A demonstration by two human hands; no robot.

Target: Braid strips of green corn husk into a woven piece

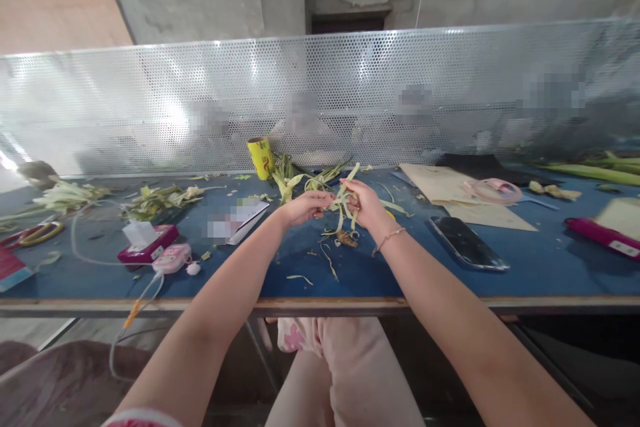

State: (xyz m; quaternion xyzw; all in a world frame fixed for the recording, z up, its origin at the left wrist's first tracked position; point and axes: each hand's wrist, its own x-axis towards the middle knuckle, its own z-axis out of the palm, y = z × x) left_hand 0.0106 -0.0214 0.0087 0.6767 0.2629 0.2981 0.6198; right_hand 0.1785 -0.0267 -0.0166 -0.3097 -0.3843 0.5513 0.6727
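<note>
My left hand (pixel 306 205) and my right hand (pixel 365 203) meet above the middle of the blue table (pixel 450 273). Both are closed on a bundle of pale green leaf strips (pixel 344 205) that hangs between them. The strips' loose ends droop down to the tabletop, where a small knotted clump (pixel 346 237) lies. Thin scraps of leaf (pixel 327 260) are scattered just in front of my hands. A bracelet sits on my right wrist.
A yellow can (pixel 261 157) and more leaves (pixel 300 180) lie behind my hands. A black phone (pixel 467 242) and cardboard sheets (pixel 450 190) are to the right. A tissue box (pixel 147 240), a pink device (pixel 173 258) and cables sit left. A perforated metal screen (pixel 320 100) backs the table.
</note>
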